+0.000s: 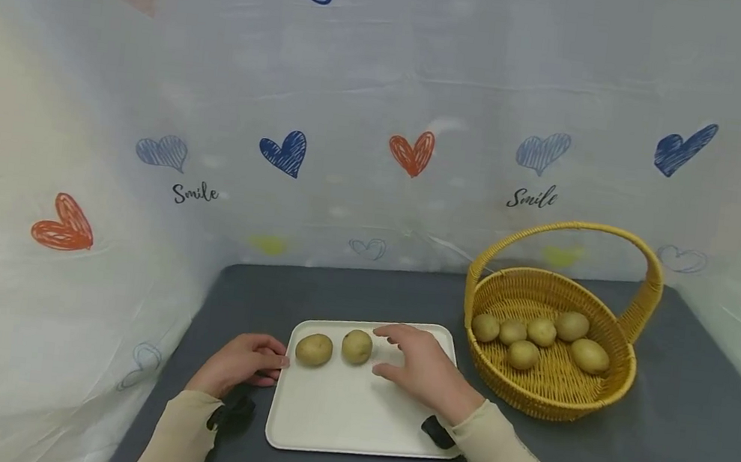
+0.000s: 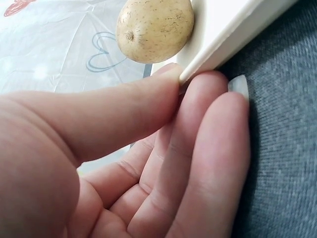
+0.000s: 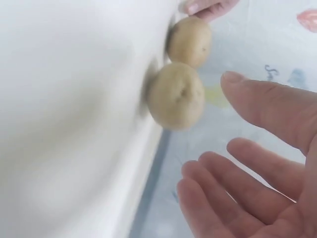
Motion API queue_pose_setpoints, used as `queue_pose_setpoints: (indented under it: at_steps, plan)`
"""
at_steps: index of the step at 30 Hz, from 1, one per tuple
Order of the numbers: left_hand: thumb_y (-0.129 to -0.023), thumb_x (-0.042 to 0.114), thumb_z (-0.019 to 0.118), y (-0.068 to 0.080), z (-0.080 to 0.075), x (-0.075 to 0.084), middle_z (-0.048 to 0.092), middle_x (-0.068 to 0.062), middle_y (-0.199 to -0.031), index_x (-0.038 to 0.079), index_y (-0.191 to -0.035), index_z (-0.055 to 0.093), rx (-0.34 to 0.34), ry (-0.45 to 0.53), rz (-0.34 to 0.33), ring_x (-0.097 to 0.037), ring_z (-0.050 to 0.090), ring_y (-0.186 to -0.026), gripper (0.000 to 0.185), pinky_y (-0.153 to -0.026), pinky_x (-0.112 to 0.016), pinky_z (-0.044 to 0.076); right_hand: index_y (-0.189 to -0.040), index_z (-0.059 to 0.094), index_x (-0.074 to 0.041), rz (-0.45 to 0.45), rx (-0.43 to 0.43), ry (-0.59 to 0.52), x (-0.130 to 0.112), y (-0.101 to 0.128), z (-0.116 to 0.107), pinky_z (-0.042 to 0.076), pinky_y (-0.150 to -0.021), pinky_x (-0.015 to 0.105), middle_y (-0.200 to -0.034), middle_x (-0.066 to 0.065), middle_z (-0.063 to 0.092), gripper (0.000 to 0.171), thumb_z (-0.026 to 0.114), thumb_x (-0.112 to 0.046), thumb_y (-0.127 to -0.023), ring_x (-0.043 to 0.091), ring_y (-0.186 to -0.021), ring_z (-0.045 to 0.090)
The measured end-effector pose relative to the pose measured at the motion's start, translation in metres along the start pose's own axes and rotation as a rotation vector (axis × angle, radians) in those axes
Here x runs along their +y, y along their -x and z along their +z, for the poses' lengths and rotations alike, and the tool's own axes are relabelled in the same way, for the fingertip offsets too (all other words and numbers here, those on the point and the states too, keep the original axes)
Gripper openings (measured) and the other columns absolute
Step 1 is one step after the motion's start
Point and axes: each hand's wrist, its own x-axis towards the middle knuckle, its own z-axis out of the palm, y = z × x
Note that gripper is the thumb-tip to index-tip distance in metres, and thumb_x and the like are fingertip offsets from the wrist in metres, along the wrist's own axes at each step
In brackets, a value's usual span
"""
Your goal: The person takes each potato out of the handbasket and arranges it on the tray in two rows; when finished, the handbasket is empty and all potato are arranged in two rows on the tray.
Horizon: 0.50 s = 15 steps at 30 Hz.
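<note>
A white rectangular tray [image 1: 351,417] lies on the dark table with two potatoes near its far edge. My left hand [image 1: 248,360] pinches the tray's left rim, thumb on top and fingers beneath, as the left wrist view shows. Closest to that hand is the left potato [image 1: 313,349]. Beside it sits the second, rounder potato [image 1: 357,347]. Over the tray's right part, my right hand [image 1: 420,364] is spread with thumb and fingers apart, nothing between them. In the right wrist view its fingers [image 3: 237,183] are a short gap from the rounder potato [image 3: 176,96].
A yellow wicker basket [image 1: 549,400] with a tall arched handle [image 1: 574,226] stands right of the tray and holds several potatoes [image 1: 541,332]. Behind the grey table [image 1: 351,285] hangs a pale sheet [image 1: 360,72] printed with hearts. Another such sheet borders the left side.
</note>
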Motion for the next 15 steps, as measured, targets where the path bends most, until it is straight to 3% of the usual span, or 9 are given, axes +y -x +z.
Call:
queue_pose_setpoints:
  at_steps: [5,8,15]
  plan:
    - [-0.096,0.025,0.085,0.001,-0.004,-0.004,0.078,-0.008,-0.101,0.001,-0.123,0.071,0.009,-0.013,-0.019,-0.019,0.075,-0.086,0.039,-0.078,-0.037,0.068,-0.14,0.07,-0.01,-0.073,0.014,0.136,0.001,0.032,-0.032,0.059,-0.106,0.047,-0.139,0.006,0.073,0.049,0.085,-0.024,-0.095,0.026,-0.128,0.071]
    - [-0.096,0.025,0.084,-0.001,-0.002,-0.004,0.078,-0.008,-0.101,0.0,-0.125,0.071,0.004,-0.022,-0.015,-0.018,0.075,-0.086,0.04,-0.078,-0.037,0.068,-0.139,0.071,-0.012,-0.103,0.051,0.157,0.006,0.056,-0.056,0.061,-0.103,0.045,-0.136,0.003,0.075,0.049,0.086,-0.026,-0.095,0.023,-0.124,0.072]
    - [-0.096,0.025,0.085,-0.004,0.002,0.002,0.078,-0.009,-0.102,0.0,-0.125,0.071,0.005,-0.03,-0.034,-0.019,0.076,-0.087,0.041,-0.078,-0.037,0.068,-0.137,0.073,-0.018,-0.031,0.175,0.191,0.032,0.099,-0.116,0.065,-0.092,0.043,-0.129,-0.003,0.077,0.049,0.088,-0.031,-0.093,0.022,-0.11,0.077]
